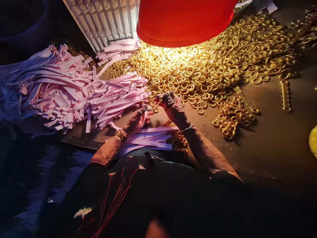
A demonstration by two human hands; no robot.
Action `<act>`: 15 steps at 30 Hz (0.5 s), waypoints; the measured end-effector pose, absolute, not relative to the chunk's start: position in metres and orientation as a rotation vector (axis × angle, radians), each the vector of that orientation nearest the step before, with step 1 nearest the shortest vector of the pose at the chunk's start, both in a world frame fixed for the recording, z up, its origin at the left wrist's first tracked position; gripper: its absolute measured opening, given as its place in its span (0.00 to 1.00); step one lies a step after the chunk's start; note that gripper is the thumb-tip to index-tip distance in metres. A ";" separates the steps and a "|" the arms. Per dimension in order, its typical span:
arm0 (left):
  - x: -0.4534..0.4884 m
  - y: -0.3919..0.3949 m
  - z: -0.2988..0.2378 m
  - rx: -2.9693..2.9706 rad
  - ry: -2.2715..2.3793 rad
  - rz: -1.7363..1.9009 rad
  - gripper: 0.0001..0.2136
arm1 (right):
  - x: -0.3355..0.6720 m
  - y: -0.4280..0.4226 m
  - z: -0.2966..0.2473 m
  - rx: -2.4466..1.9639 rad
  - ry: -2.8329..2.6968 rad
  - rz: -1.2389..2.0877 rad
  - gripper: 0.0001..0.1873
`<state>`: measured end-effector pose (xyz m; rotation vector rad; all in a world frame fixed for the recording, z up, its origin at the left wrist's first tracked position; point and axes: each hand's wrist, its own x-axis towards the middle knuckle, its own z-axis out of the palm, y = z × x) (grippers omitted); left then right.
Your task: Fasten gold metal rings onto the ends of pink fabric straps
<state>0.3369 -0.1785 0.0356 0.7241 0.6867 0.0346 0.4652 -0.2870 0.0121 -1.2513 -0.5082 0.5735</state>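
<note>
My left hand (137, 119) is closed on a pink strap (144, 119), with dark coverings on its fingertips. Close beside it, my right hand (173, 107) pinches a gold ring (156, 105) between thumb and finger. The two hands nearly meet over the table's front part. Below them, near my body, lies a bundle of pink straps (146, 140) with gold rings (180, 140) at their right ends. Just beyond my right hand spreads a big heap of gold rings (198, 72). Left of my hands, more pink straps (121, 97) are piled.
A red lamp shade (185, 23) hangs low over the ring heap. Behind the straps stands a pale ribbed panel (106, 19). A smaller cluster of rings (230, 115) lies to the right on the dark table (272, 142). Something yellow (313, 142) shows at the right edge.
</note>
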 end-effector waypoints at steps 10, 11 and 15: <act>0.338 -0.185 0.048 0.655 0.796 0.156 0.10 | 0.444 -0.298 0.036 -1.439 -0.752 0.561 0.28; 0.338 -0.187 0.048 0.677 0.797 0.164 0.11 | 0.440 -0.299 0.039 -1.464 -0.771 0.524 0.28; 0.334 -0.197 0.055 0.758 0.777 0.151 0.14 | 0.434 -0.301 0.034 -1.584 -0.847 0.410 0.25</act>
